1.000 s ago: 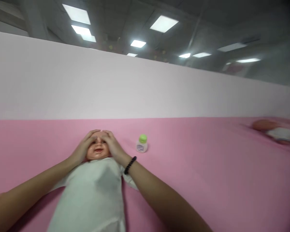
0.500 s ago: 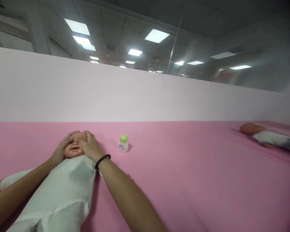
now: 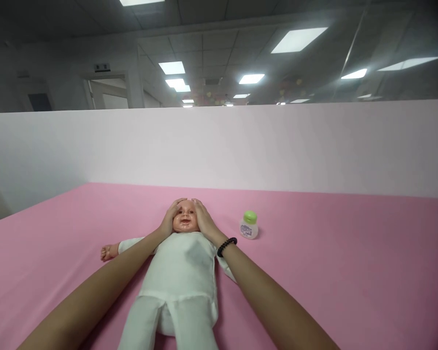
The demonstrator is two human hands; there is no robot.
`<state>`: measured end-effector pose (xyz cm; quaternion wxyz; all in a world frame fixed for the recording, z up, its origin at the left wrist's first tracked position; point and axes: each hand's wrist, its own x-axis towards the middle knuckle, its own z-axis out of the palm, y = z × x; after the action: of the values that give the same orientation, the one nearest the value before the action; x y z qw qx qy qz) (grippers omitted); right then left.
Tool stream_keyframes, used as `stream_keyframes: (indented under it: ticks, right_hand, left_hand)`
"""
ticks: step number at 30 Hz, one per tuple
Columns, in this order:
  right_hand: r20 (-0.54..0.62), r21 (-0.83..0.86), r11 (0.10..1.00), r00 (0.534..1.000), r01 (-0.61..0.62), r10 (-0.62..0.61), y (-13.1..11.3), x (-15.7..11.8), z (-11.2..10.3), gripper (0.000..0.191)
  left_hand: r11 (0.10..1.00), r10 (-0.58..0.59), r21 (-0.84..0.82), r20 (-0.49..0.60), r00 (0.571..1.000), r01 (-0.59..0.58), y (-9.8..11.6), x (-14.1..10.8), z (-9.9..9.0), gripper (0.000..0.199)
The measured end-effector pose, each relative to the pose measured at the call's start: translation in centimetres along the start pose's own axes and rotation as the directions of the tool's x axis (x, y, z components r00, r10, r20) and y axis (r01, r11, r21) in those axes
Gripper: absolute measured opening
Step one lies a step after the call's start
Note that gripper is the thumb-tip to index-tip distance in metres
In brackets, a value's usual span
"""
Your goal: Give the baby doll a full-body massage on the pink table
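**Supervisor:** Report the surface and the room.

**Operator:** From my station I view the site through the head camera. A doll (image 3: 188, 265) in white clothing lies face up on a pink surface (image 3: 321, 262). Beyond the doll's head stands a long white wall (image 3: 219, 146). Above that wall, beyond the doll, I see ceiling lights (image 3: 297, 40); far off to the doll's left in my view is a doorway (image 3: 109, 92).

**Supervisor:** Report labels.

**Operator:** One small bottle (image 3: 248, 229) with a green cap (image 3: 250, 217) stands upright near the doll's head, on the right in my view. Its label (image 3: 246, 230) carries dark print, too small for me to read.

**Supervisor:** Report each hand.

**Operator:** The left hand (image 3: 169, 219) is unclenched, laid along the left side of the doll's head in my view, fingers lightly curved. The right hand (image 3: 206, 221) matches it on the opposite side, fingers extended toward the crown. A black beaded band (image 3: 227, 246) circles the right wrist. Between the hands, the doll's face remains visible.
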<state>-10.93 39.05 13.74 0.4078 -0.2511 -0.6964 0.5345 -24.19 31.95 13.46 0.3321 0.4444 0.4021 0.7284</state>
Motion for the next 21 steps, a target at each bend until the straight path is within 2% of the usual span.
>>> stream_keyframes:
  ticks: [3,6,14,21]
  right_hand:
    - [-0.002,0.017,0.999,1.000,0.028,-0.028,0.7,0.3,0.0,0.074]
    - [0.001,0.030,0.999,0.999,0.039,-0.039,0.9,0.5,-0.1,0.071]
    - [0.032,0.032,0.999,0.999,0.030,-0.031,-0.6,-0.4,-0.3,0.068]
    - [0.077,0.014,1.000,0.997,0.023,-0.024,-1.4,-1.3,-1.1,0.062]
  left_hand:
    - [0.998,-0.021,-0.054,0.007,1.000,0.022,-0.2,0.1,0.0,0.050]
    - [0.999,-0.009,-0.035,0.023,1.000,0.010,-0.1,0.0,0.2,0.049]
    - [1.000,0.006,0.025,0.044,0.999,-0.007,-0.2,0.2,0.0,0.052]
    - [0.999,-0.046,0.011,0.087,0.995,0.046,0.0,-0.2,0.1,0.058]
